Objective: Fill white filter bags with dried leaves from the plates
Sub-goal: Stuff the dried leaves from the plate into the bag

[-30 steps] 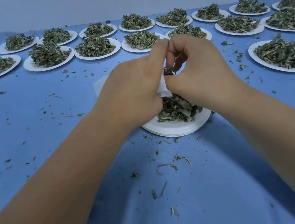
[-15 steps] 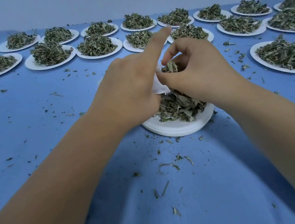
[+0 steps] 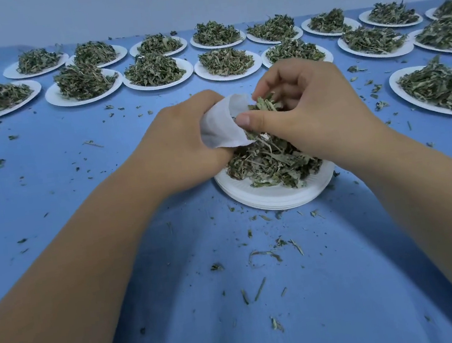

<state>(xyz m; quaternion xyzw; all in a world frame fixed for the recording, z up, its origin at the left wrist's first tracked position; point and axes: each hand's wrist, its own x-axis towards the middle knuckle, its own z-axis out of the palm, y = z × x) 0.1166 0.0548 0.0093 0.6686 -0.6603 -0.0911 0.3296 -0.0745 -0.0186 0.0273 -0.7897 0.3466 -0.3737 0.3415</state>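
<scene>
Fingers of right hand (image 3: 317,111) pinch leaves (image 3: 263,104); left hand (image 3: 183,136) grips bag (image 3: 222,126).

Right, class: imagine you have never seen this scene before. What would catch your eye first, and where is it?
At the centre, the person's left grip holds a white filter bag while the right grip pinches dried leaves at its mouth, just above a heaped stack of plates. Behind them, rows of leaf-piled plates line the far side of the blue cloth, which is littered with leaf crumbs.
</scene>
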